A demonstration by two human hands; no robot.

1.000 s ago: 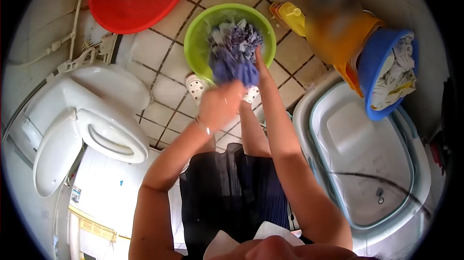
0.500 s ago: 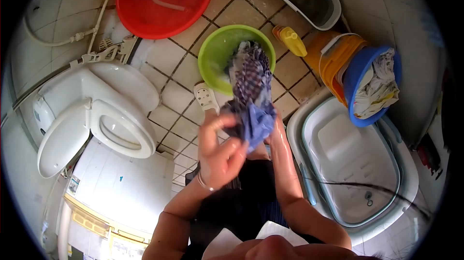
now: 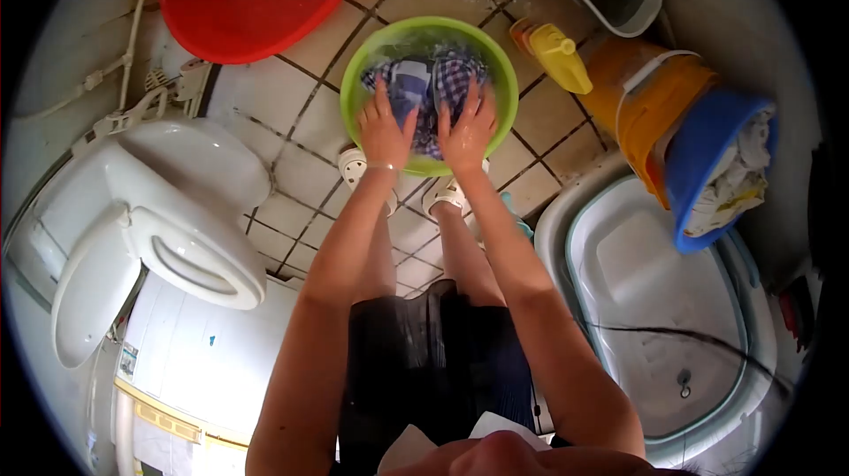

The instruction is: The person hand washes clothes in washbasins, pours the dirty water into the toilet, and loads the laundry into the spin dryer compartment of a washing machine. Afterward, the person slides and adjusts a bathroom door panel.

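Note:
A green basin (image 3: pixel 507 91) stands on the tiled floor in front of my feet. Inside it lies a checkered blue and white cloth (image 3: pixel 455 78), wet and bunched, with a plain blue part near its middle. Both hands reach into the basin, palms down. My left hand (image 3: pixel 385 129) rests on the left side of the cloth, fingers spread. On the right side, my right hand (image 3: pixel 468 129) presses on the checkered part, its fingers also apart. Water in the basin looks blurred around the cloth.
A red basin (image 3: pixel 265 16) with a hose is at upper left, a toilet (image 3: pixel 195 255) at left. A yellow bottle (image 3: pixel 563 56), an orange bucket (image 3: pixel 654 105) and a blue basin (image 3: pixel 699 167) of cloths stand right, above a baby bath (image 3: pixel 654 299).
The cloth, lifted in front of my legs half a second ago, is now down in the green basin. Both hands have moved forward with it and opened over it.

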